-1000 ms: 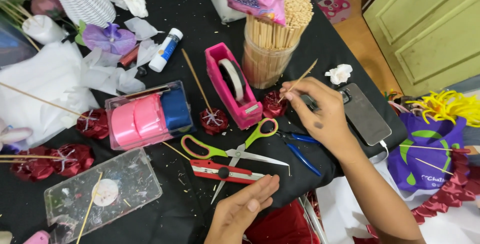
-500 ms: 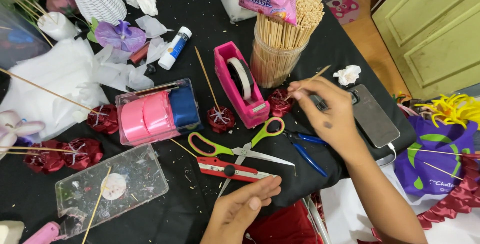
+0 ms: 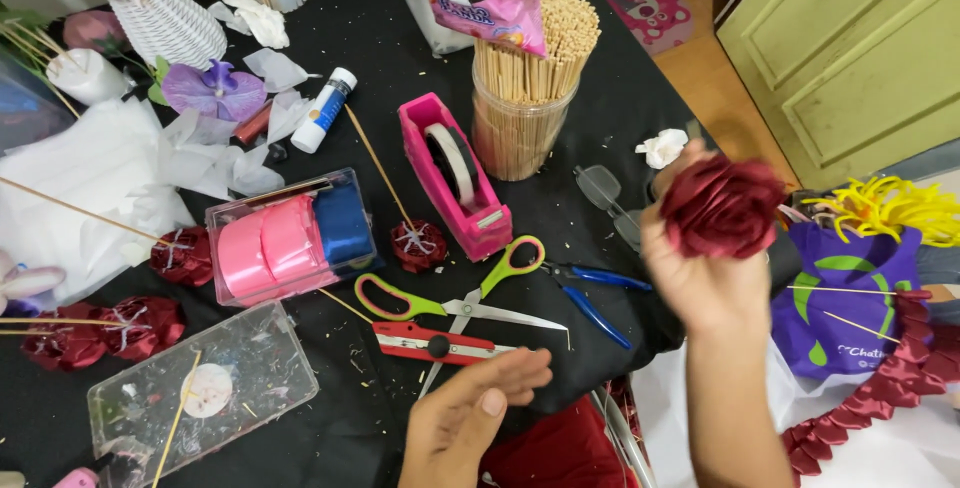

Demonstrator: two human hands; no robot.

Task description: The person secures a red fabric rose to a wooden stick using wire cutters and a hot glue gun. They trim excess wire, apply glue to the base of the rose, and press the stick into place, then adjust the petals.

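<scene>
Right hand (image 3: 700,268) now raised, dark-red ribbon rose (image 3: 722,206) aloft.

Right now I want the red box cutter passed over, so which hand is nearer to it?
Left. The left hand lies open just below the red box cutter, nearly touching it. The right hand is raised off to the side, holding a dark red ribbon rose.

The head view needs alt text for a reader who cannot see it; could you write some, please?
The right hand lifts a dark red ribbon rose above a cluttered black table; the left hand lies open near scissors.
</scene>
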